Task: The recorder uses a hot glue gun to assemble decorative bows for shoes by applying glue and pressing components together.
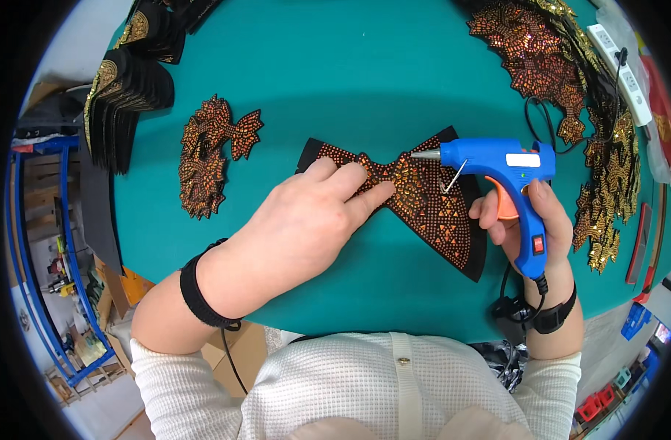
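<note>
Glue gun [508, 172], blue with an orange trigger, is being gripped by the right hand [530, 224], its nozzle pointing at a black beaded fabric panel [423, 205] lying on the teal table [365, 73]. Left hand [306, 220] is pressing flat on the panel, fingers together; a loose beaded patch [207, 154] is lying well to the left.

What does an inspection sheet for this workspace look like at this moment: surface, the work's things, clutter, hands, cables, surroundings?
Surface: teal table, round-edged in the fisheye view.
Work's things: black fan-shaped fabric piece with orange beadwork; blue glue gun, nozzle over the piece.
Clutter: loose beaded applique; stack of black pieces; pile of beaded appliques on the right.
Hands: left hand presses the piece; right hand grips the gun.
Cables: black cord from the gun's handle; white power strip.
Surroundings: blue metal rack on the left.
</note>
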Demonstrator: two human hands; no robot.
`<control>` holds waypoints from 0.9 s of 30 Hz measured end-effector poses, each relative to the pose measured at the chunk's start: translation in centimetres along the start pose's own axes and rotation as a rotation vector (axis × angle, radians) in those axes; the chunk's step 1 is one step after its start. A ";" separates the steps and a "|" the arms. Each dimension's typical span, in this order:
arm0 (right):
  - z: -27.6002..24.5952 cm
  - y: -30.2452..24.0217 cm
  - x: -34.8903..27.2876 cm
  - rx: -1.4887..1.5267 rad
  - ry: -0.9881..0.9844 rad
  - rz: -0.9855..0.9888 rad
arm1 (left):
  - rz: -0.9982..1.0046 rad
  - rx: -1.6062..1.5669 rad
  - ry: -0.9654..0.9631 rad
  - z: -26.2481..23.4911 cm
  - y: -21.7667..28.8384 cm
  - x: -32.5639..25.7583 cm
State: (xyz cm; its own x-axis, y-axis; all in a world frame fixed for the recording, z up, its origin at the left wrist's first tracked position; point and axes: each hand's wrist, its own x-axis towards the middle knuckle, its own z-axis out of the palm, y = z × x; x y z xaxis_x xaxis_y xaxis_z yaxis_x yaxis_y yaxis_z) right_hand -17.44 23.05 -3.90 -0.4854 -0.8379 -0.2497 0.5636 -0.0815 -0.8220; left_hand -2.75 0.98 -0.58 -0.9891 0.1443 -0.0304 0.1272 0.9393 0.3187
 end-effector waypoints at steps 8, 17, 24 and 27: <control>0.1 -0.1 0.0 -0.012 0.016 -0.003 | 0.001 -0.006 -0.049 -0.6 0.1 0.2; 0.0 0.1 0.0 0.048 0.006 -0.025 | -0.187 -0.100 0.181 -0.8 -1.8 -2.2; -0.5 0.4 0.0 0.041 -0.011 -0.021 | -0.554 -0.188 0.124 -0.6 -2.2 -3.5; -0.3 0.4 -0.1 0.065 -0.019 -0.026 | -0.610 -0.247 0.112 -0.9 -1.8 -3.2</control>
State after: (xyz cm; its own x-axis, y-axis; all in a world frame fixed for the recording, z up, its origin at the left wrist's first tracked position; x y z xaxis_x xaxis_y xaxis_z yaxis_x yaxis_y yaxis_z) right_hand -17.36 23.29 -4.31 -0.4882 -0.8448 -0.2189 0.5933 -0.1374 -0.7932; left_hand 0.13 -1.42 -0.22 -0.8818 -0.4360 -0.1799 -0.4652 0.7413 0.4838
